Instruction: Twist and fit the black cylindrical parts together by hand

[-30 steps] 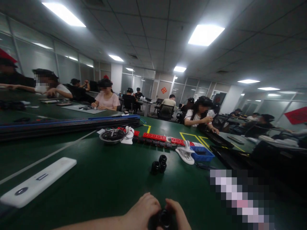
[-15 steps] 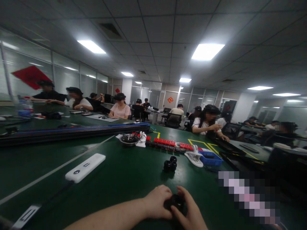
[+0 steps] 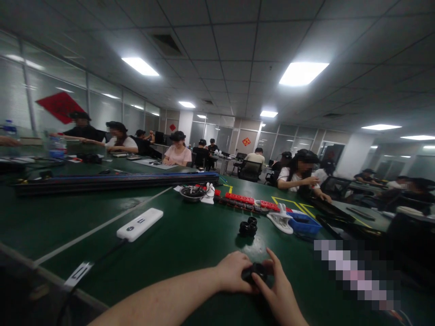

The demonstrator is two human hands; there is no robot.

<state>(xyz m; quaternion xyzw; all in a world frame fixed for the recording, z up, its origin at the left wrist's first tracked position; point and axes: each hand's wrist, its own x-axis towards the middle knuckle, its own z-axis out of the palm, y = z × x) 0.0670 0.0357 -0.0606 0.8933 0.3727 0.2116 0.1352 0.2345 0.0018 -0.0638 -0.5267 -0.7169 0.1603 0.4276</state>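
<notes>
Both hands, left hand and right hand, fingers pinched on one small round black plastic part low over the green table mat, apparently mid-assembly; three matching black parts sit untouched beyond.

Dim room under bright ceiling panels, wide-angle view

Square ceiling panels burn white and give the only light, so the green table stays dark, with a faint sheen near its middle and soft shadows under the hands at its near edge. Straight lines bow toward the picture's edges, the corners darken, distant people are soft, and a pixelated patch covers the lower right.
</notes>
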